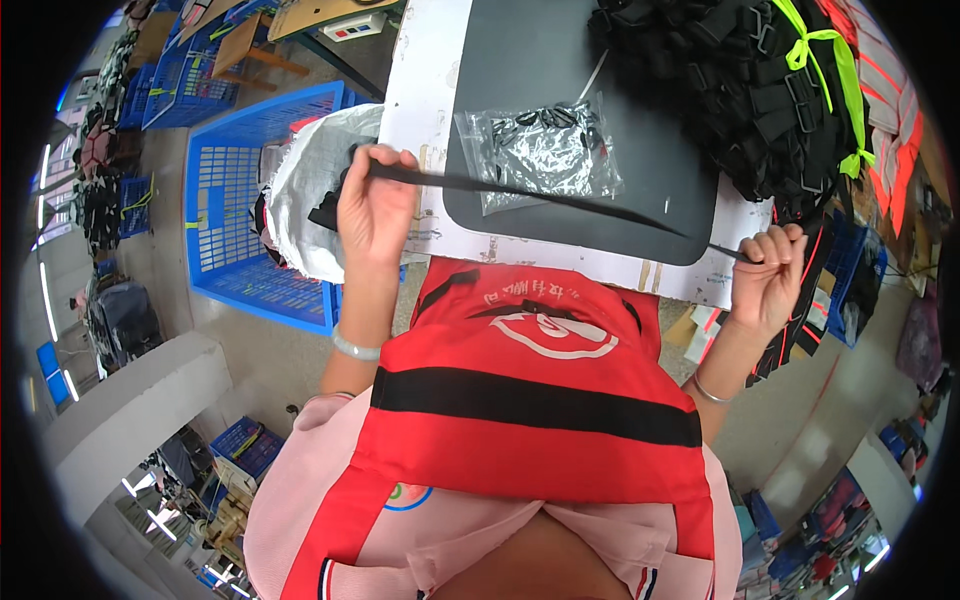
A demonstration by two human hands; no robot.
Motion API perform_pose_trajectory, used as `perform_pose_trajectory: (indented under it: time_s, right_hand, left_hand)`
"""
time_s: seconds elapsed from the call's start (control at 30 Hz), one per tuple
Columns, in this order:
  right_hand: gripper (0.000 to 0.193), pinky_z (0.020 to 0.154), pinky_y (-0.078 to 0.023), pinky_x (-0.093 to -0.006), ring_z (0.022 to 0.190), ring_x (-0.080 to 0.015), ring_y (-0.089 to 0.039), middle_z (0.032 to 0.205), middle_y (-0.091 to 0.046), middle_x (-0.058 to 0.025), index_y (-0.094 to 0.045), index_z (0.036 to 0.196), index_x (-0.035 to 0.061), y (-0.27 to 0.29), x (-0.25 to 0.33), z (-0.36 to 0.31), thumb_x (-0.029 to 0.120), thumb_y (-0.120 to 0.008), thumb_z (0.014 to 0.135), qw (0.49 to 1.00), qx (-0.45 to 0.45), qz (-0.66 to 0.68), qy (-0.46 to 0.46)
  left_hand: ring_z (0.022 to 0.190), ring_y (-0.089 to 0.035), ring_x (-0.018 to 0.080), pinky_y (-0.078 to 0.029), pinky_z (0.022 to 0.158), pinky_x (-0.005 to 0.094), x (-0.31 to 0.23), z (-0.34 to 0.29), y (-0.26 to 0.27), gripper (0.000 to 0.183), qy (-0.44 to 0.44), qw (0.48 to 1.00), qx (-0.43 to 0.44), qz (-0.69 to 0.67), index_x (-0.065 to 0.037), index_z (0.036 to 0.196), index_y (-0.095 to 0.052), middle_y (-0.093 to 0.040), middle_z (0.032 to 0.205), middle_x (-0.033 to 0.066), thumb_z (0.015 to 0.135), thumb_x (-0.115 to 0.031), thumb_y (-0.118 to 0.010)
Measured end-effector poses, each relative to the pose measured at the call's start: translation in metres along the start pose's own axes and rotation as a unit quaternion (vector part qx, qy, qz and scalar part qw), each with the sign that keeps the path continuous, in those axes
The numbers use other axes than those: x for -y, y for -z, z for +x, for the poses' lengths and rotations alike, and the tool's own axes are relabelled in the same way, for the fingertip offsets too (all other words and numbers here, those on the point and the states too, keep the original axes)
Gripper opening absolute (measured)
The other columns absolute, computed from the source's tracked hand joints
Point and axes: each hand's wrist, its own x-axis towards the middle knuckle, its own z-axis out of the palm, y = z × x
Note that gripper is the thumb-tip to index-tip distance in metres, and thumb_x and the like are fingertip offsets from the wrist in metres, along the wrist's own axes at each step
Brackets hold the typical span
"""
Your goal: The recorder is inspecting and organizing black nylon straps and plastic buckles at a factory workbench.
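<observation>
In the head view, the left hand [378, 205], forearm upright, has its grip pinched on a black strap [560, 200] stretched above the counter [415, 95], while the right hand [768, 272], curled by the counter's right corner, apparently clamps the other end.

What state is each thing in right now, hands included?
Left hand: fingers closed on the black strap.
Right hand: fingers closed on it too.
Black strap: stretched nearly straight between the hands.
Clear plastic bag: lying on the dark mat; sealed or open, can't tell.
Blue basket: open-topped, holding the white sack.
White sack: crumpled.
Yellow-green ribbon: knotted.
</observation>
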Motion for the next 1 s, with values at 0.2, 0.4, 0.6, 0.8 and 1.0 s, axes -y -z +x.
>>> perform_pose_trajectory:
  time_s: [0.2,0.4,0.6,0.8,1.0]
  right_hand:
    - [0.026,0.041,-0.026,-0.0209,0.044,-0.0058,-0.031,0.058,-0.039,0.0027,-0.054,0.099,0.0048,0.024,-0.026,-0.009,0.028,-0.044,0.098,0.947,-0.145,-0.285,-0.022]
    - [0.024,0.041,-0.026,-0.0161,0.045,-0.0013,-0.034,0.057,-0.044,0.0048,-0.058,0.095,0.0043,0.011,-0.069,-0.014,0.026,-0.048,0.096,0.883,-0.096,-0.445,-0.112]
    - [0.025,0.044,-0.027,-0.0173,0.048,-0.0007,-0.035,0.058,-0.045,0.0056,-0.059,0.094,0.0020,0.016,-0.082,-0.010,0.026,-0.049,0.095,0.839,-0.036,-0.520,-0.153]
    - [0.029,0.054,-0.038,-0.0251,0.058,-0.0091,-0.048,0.063,-0.052,-0.0002,-0.060,0.092,0.0005,0.032,-0.092,0.009,0.029,-0.056,0.090,0.756,-0.030,-0.643,-0.117]
    - [0.033,0.063,-0.045,-0.0390,0.069,-0.0334,-0.060,0.075,-0.063,-0.0173,-0.060,0.089,-0.0025,0.028,-0.124,0.058,0.029,-0.062,0.080,0.630,0.037,-0.776,0.019]
  left_hand:
    - [0.053,-0.045,0.0059,-0.035,0.046,0.0202,0.082,0.032,-0.027,0.015,0.089,0.790,0.167,0.582,-0.006,0.088,-0.057,-0.050,0.068,-0.0026,0.082,-0.017,-0.065]
    - [0.089,-0.059,0.0335,-0.048,0.079,0.0384,0.155,0.070,-0.025,0.028,-0.178,0.507,0.264,0.801,-0.002,0.096,-0.063,-0.060,0.096,0.0156,0.073,-0.018,-0.066]
    - [0.082,-0.060,0.0311,-0.047,0.074,0.0375,0.172,0.072,-0.022,0.025,-0.198,0.519,0.248,0.794,-0.005,0.092,-0.064,-0.060,0.087,0.0122,0.071,-0.017,-0.068]
    - [0.091,-0.059,0.0339,-0.047,0.080,0.0406,0.154,0.067,-0.018,0.029,-0.134,0.491,0.237,0.828,-0.003,0.096,-0.061,-0.060,0.098,0.0154,0.070,-0.015,-0.065]
    - [0.089,-0.059,0.0293,-0.047,0.077,0.0336,0.131,0.053,-0.003,0.024,-0.190,0.528,0.196,0.804,-0.003,0.097,-0.060,-0.059,0.100,0.0141,0.076,-0.014,-0.064]
